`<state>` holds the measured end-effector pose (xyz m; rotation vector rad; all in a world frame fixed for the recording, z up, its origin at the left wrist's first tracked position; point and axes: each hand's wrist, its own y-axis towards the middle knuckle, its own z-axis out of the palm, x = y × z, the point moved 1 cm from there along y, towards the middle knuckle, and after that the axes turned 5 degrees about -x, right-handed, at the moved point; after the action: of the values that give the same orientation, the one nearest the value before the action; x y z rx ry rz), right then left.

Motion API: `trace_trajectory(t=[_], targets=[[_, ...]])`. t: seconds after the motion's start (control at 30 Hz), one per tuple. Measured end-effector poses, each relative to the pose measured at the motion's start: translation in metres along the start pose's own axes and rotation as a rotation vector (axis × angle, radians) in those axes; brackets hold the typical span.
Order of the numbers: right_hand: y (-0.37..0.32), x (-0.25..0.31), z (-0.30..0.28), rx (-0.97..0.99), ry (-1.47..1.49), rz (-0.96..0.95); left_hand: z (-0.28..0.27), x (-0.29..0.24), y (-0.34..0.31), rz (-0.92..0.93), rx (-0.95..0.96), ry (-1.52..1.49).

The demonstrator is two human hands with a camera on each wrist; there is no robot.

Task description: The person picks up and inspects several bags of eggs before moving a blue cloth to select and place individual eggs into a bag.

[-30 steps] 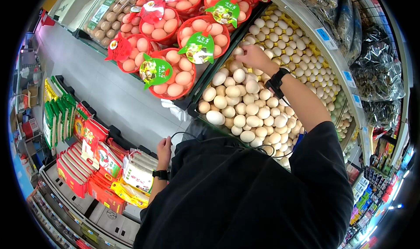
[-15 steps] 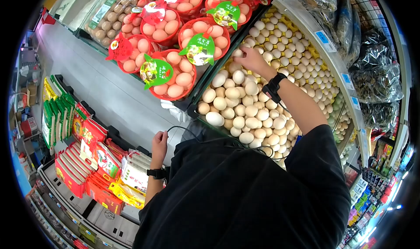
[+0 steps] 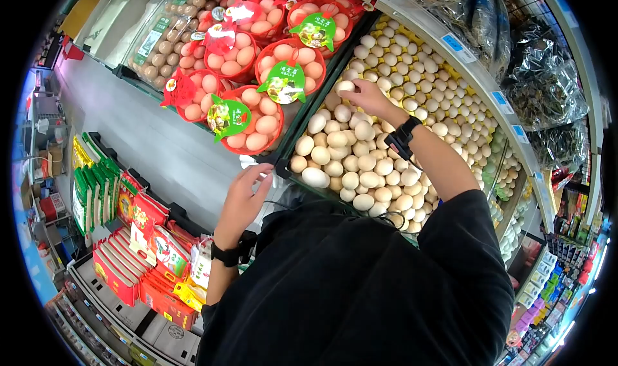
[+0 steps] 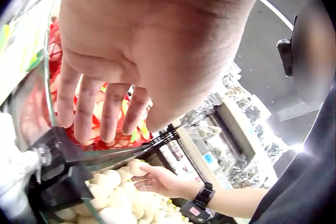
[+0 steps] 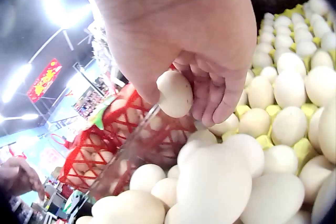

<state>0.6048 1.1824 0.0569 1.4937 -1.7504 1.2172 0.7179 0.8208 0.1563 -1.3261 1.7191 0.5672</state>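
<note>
In the head view my right hand (image 3: 375, 100) pinches a pale egg (image 3: 346, 86) between thumb and fingers, above a bin of loose eggs (image 3: 367, 162). The right wrist view shows that egg (image 5: 175, 94) held clear of the pile, with faint specks on its shell. My left hand (image 3: 245, 195) is near the black corner (image 3: 282, 168) of the bin, fingers extended and holding nothing. In the left wrist view its straight, slightly spread fingers (image 4: 109, 109) hang in front of red netted baskets; whether they touch the bin's edge I cannot tell.
Red baskets of brown eggs (image 3: 259, 122) with green tags stand left of the bin. Yellow trays of eggs (image 3: 412, 90) lie behind and to the right. Bagged dry goods (image 3: 544, 76) line the right shelf, and rice packs (image 3: 122, 263) stand at the lower left.
My left hand has risen toward the bin's corner, and its fingers have straightened. My right hand has lifted slightly with the egg, which now shows more clearly above the others.
</note>
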Motion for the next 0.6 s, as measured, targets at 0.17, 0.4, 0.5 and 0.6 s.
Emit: trace_trajectory(t=[0.17, 0.4, 0.5, 0.6], targets=[[-0.075, 0.081, 0.002, 0.114, -0.102, -0.199, 0.031, -0.027, 0.026, -0.158, 0.193, -0.679], [-0.132, 0.12, 0.04, 0.057, -0.41, -0.638, 0.082, -0.035, 0.052, -0.485, 0.227, -1.393], [-0.117, 0.109, 0.027, 0.078, -0.254, -0.35, 0.088, -0.011, 0.048, -0.545, 0.199, -1.375], [-0.065, 0.045, 0.019, -0.141, -0.488, -0.292, 0.083, -0.007, 0.045, -0.641, 0.192, -1.411]])
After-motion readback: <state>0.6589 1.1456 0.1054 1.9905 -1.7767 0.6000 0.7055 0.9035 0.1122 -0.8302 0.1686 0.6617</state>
